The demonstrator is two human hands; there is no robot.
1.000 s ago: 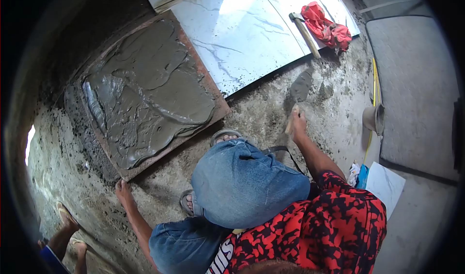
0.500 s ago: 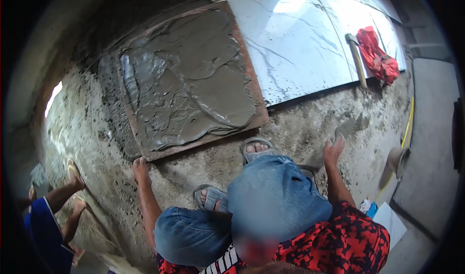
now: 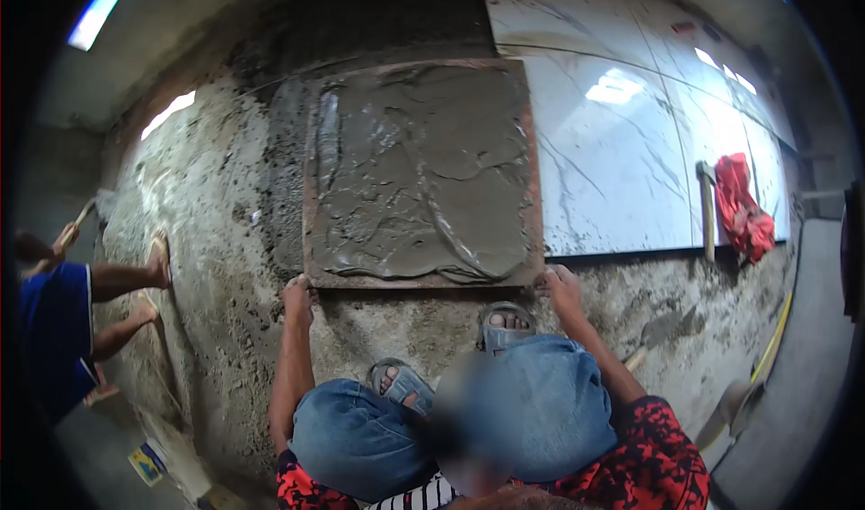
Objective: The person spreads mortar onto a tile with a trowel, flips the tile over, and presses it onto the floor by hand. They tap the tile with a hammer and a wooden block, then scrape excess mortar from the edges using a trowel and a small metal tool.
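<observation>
A square tile [image 3: 537, 195] lies with its upper face spread with wet grey mortar [image 3: 423, 177], its reddish edge showing around it. My left hand [image 3: 298, 295] has its fingers closed on the near left corner. At the near right corner my right hand [image 3: 559, 286] grips the edge, its fingertips partly hidden. The trowel [image 3: 665, 328] lies on the rough ground to the right of my right forearm.
White marbled tiles [image 3: 613, 168] lie at the right, with a hammer [image 3: 707, 208] and a red cloth [image 3: 744, 211] on their near edge. Another person [image 3: 59, 330] in blue holds a handle at the far left. A yellow strip [image 3: 773, 339] runs along the right.
My right hand has let go of the trowel and moved left to the tile's near right corner. The view has turned, so the tile appears straighter and farther right.
</observation>
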